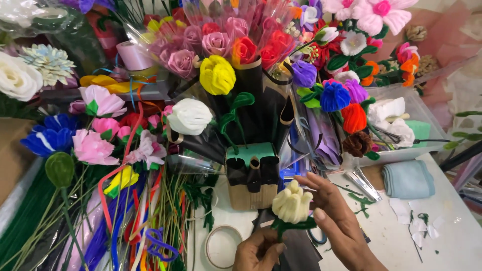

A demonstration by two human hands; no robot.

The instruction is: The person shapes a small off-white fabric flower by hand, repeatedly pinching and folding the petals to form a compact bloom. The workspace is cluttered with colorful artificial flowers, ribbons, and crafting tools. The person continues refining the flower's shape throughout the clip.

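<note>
Left hand: my left hand (257, 249) sits lowest in view, fingers curled and pinched around the green stem (288, 226) of the flower, just below its leaves.
Right hand: my right hand (335, 216) lies beside the bloom, fingers stretched out and touching its right side; thumb under the head.
Flower: I see a cream pipe-cleaner flower (291, 202), upright between both hands, above the white table (452, 236).
Behind flower: a tan and black holder with a mint top (252, 173) stands just beyond it, carrying a yellow bloom (217, 75) and a white bud (189, 116).
Left of hands: a tape roll (223, 246) lies flat near a loose pile of coloured pipe cleaners (135, 221).
Right: a folded pale blue cloth (407, 178) rests well apart.
</note>
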